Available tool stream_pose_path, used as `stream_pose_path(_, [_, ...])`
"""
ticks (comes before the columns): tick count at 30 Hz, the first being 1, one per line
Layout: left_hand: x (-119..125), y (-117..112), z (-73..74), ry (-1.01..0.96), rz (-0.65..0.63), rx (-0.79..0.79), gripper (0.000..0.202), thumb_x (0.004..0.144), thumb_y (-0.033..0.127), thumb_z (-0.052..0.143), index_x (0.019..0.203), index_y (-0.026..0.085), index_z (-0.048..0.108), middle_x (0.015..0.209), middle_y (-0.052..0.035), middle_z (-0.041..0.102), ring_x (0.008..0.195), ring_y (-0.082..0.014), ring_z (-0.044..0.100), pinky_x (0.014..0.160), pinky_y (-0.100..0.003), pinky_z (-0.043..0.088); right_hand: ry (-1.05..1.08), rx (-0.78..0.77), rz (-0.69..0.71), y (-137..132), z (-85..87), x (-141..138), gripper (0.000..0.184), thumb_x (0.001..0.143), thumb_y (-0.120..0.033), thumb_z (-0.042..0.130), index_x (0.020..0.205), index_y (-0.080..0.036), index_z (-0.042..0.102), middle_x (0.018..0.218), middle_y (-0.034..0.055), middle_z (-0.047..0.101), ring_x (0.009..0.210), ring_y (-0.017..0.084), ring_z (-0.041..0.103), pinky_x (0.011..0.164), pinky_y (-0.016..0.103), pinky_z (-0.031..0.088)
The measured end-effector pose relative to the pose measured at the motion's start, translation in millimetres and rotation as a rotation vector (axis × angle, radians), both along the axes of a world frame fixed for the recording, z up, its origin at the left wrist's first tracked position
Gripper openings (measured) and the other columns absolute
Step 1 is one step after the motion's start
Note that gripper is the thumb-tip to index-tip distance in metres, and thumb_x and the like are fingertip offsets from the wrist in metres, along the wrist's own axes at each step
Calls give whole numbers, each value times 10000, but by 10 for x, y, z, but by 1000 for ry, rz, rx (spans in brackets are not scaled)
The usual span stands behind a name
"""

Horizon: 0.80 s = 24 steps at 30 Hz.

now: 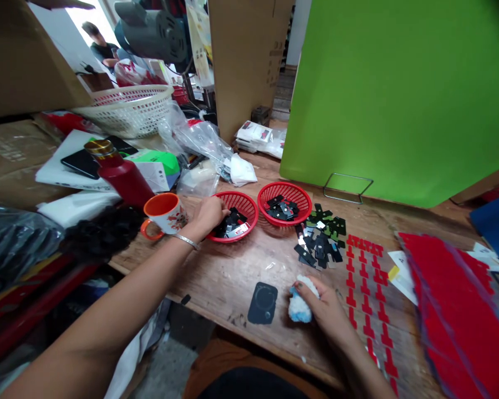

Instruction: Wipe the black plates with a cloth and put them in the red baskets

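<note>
My left hand reaches over the rim of the left red basket, which holds dark flat pieces. Its fingers curl down among the pieces, and whatever they pinch is hidden. In my right hand a wadded white and light-blue cloth is gripped just above the table. Left of the cloth lies a dark rounded rectangular pad with a circle mark on it. Touching or close to the left basket, the right red basket holds similar dark pieces.
A loose pile of dark flat pieces lies right of the baskets. Rows of red T-shaped pieces and red sheets cover the right side. An orange-lined mug and red bottle stand left; a green board rises behind.
</note>
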State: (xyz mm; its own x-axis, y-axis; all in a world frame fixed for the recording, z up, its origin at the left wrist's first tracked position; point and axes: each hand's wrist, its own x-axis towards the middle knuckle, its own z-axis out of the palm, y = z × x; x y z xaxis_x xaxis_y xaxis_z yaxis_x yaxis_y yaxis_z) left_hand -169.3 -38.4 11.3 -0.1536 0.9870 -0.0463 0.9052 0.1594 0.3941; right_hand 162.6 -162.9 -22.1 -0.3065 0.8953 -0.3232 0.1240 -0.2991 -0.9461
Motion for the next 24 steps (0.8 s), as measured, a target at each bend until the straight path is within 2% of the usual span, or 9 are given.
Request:
stream_pose_path(3, [56,-60,94,118,47,32,260,773,359,552,687,149,678,685,-111,659,695,-232,594,616,-287,373,5,-3,-7,3,0,4,356,812,-515,587,782,-160,582,594,-28,524,516,106,459,491,214,352])
stream_pose_path(7, [149,-136,224,302,41,85,323,841,373,459,841,150,693,813,-136,688,770,-259,610,671,-307,402,28,-22,-28,-6,8,-13,363,782,-534,607,772,-171,598,580,-29,534,497,113,466,482,220,358])
stream_pose_path(10, [154,-149,238,367,23,90,345,865,374,428,900,141,680,844,-143,689,770,-258,612,682,-311,406,34,-33,-34,-7,8,-31,365,767,-539,619,753,-175,600,568,-31,531,488,115,465,471,219,359])
stream_pose_path(17, [58,-83,101,118,-29,51,217,807,322,548,897,145,633,797,-84,684,681,-182,591,606,-250,376,27,-37,-23,-6,15,-35,356,776,-519,621,769,-163,604,576,-26,527,497,99,449,465,204,348])
stream_pose_path(21, [81,-69,130,81,-106,-28,330,838,423,481,748,152,645,696,-74,666,592,-163,561,552,-248,344,24,-38,-26,-27,38,-31,356,785,-518,615,758,-163,594,570,-27,521,488,93,440,451,201,338])
stream_pose_path(24, [70,-74,122,69,-166,-68,330,833,408,479,724,153,657,692,-72,672,587,-156,555,555,-243,339,37,-49,-27,-18,34,-33,348,794,-509,613,769,-163,590,579,-26,525,488,88,438,444,197,331])
